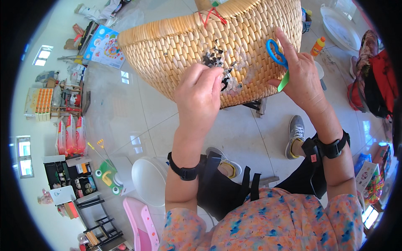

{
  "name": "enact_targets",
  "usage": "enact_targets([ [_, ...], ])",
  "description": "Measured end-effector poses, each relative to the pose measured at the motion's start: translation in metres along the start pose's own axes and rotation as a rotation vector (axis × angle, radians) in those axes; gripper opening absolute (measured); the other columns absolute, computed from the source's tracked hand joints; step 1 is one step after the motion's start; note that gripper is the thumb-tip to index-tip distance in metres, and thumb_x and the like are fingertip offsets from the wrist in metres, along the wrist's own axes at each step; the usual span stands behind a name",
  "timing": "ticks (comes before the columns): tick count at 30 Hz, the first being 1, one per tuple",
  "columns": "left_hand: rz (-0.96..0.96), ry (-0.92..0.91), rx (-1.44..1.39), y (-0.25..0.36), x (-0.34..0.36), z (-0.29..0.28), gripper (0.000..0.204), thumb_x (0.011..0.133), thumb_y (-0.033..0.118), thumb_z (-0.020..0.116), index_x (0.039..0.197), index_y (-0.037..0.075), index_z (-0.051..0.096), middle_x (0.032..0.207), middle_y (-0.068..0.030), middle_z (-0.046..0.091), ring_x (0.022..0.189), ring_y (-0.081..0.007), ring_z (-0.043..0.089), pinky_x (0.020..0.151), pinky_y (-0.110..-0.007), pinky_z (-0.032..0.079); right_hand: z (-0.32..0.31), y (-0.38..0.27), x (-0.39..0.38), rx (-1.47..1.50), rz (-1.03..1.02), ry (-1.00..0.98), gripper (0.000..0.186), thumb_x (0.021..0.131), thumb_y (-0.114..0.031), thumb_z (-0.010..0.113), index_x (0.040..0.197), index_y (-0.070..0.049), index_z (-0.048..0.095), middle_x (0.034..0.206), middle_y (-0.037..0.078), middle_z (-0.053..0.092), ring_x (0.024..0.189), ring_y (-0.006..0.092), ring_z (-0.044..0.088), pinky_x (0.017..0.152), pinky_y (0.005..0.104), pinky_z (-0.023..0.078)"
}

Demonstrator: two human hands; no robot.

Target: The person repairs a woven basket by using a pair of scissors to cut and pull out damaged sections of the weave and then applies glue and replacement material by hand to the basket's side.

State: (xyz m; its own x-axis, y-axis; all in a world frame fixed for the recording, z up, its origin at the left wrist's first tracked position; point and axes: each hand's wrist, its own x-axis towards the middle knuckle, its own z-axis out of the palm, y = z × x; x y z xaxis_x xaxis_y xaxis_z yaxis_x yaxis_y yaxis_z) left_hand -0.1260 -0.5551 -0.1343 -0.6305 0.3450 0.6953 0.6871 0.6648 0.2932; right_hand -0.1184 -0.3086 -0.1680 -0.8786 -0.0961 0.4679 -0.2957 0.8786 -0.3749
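A large woven straw basket [167, 54] stands in front of me, scoop-shaped with a thick bound rim. Small black and clear scraps [214, 57] lie in a loose heap on its weave. At that heap, my left hand [197, 90] is closed in a pinch; whatever its fingertips hold is hidden. My right hand [302, 77] rests at the basket's right side, its index finger stretched along the weave. Against that palm sit scissors [275, 53] with a blue loop handle and a green part below; the blades are not plain to see. Red string [212, 17] is tied at the rim.
An orange-yellow bottle [318, 46] and a white basin [340, 28] stand on the tiled floor at the far right. Left of my legs are a white bucket [148, 180], a pink plastic tub [140, 226] and a green frog-shaped item [109, 175]. Shelved goods line the left wall.
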Motion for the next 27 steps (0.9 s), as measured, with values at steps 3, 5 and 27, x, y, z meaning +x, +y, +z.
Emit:
enact_targets([
  [3, 0.027, -0.071, 0.009, 0.000, -0.002, 0.001, 0.012, 0.082, -0.004, 0.069, 0.092, 0.000, 0.070, 0.081, -0.0094, 0.061, 0.068, -0.0222, 0.061, 0.060, -0.031, 0.048, 0.000, 0.001, -0.001, 0.014, -0.002, -0.016, 0.126, 0.052, -0.011, 0.093, 0.156, -0.019, 0.022, 0.098, 0.015, 0.068, 0.087, 0.0336, 0.064, 0.088, 0.0432, 0.047],
  [5, 0.047, -0.081, 0.008, 0.001, -0.001, 0.002, 0.011, 0.082, -0.004, 0.069, 0.092, 0.000, 0.070, 0.081, -0.0097, 0.061, 0.068, -0.0229, 0.061, 0.061, -0.031, 0.049, 0.002, 0.002, -0.001, 0.010, -0.025, 0.020, 0.126, 0.051, -0.011, 0.093, 0.155, -0.019, 0.022, 0.096, 0.014, 0.068, 0.086, 0.0337, 0.064, 0.087, 0.0429, 0.047],
  [27, -0.054, -0.039, -0.076, -0.002, 0.000, -0.002, 0.012, 0.083, -0.003, 0.070, 0.094, 0.001, 0.071, 0.080, -0.0069, 0.062, 0.067, -0.0160, 0.060, 0.059, -0.027, 0.047, -0.002, 0.000, -0.001, 0.031, -0.002, -0.025, 0.124, 0.055, -0.011, 0.092, 0.156, -0.019, 0.020, 0.082, 0.012, 0.064, 0.086, 0.0331, 0.064, 0.090, 0.0439, 0.046],
])
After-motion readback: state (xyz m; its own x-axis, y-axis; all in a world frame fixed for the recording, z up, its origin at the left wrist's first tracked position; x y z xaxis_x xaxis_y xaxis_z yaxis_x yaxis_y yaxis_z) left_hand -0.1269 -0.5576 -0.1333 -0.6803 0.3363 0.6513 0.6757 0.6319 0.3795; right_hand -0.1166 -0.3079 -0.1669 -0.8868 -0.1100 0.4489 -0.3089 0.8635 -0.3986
